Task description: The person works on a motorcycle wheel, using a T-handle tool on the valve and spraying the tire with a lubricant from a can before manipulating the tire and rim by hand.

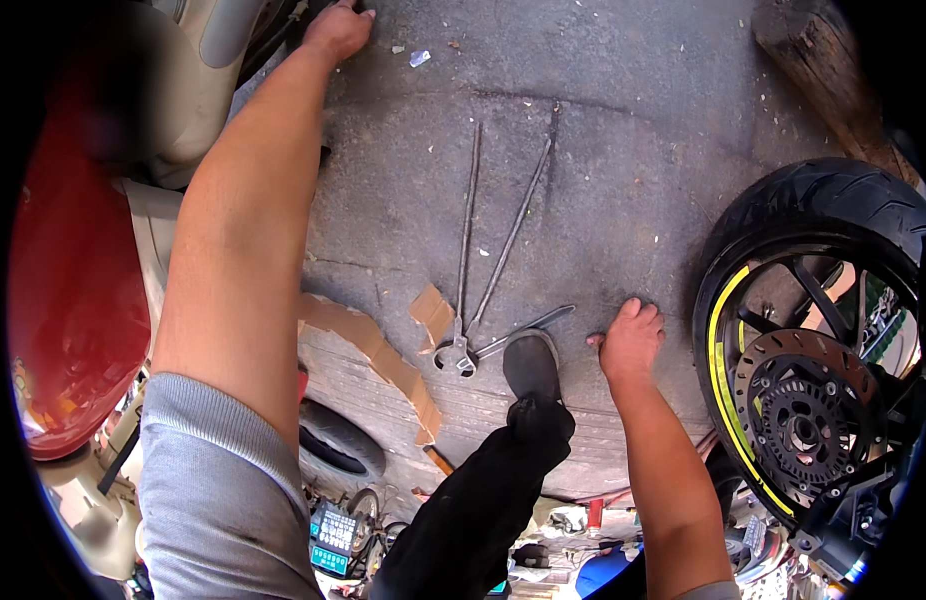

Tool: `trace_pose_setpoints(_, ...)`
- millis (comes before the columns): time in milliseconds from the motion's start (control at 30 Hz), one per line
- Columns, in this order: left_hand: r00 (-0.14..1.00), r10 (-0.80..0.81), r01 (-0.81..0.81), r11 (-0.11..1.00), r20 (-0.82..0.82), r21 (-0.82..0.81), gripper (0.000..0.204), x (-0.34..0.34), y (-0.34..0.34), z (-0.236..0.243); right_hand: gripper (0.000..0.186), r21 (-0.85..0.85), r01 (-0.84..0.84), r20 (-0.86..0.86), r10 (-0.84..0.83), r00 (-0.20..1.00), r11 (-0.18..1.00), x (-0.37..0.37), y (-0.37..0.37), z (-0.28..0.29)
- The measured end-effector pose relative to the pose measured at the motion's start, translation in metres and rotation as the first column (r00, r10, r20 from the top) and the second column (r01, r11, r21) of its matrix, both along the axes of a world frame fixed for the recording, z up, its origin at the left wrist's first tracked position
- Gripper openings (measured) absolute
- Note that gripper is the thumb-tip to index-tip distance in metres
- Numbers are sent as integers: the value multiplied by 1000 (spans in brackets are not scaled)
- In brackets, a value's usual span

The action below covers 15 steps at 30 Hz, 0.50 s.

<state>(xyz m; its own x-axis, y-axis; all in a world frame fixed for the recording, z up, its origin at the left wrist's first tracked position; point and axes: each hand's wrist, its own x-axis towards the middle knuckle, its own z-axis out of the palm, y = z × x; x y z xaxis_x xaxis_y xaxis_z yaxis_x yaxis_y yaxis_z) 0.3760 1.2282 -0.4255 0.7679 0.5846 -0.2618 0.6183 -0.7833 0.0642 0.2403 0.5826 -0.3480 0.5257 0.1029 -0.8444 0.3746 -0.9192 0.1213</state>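
Note:
My left hand (339,32) reaches far forward, close beside the cream body of a scooter (173,110). Its fingers are partly cut off at the top edge, so what they do is unclear. To the right, my right hand (635,342) hangs above the concrete floor with the thumb apart from loosely bent fingers and nothing in it. The nearest large thing to it is a black motorcycle wheel (721,250) with a brake disc (758,365) and yellow rim stripes. Between my arms lies a long-handled, plier-like tool (467,240) with curved jaws, its handles spread.
My dark shoe (531,365) stands by a flat metal bar (553,318) near the tool's jaws. Torn cardboard strips (378,345) and a loose tyre (333,440) lie at left. A red curved panel (83,310) fills the left side. A wooden beam (818,75) rests at the far right.

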Motion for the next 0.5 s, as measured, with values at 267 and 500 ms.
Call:
trace_pose_setpoints(267,984,105,-65,965,147,-254,31,-85,-159,35,93,-11,-79,38,79,996,997,5,0,-10)
trace_pose_setpoints(500,632,411,-743,80,-657,-665,17,-413,-368,155,97,3,-208,111,206,972,978,-3,-19,-18)
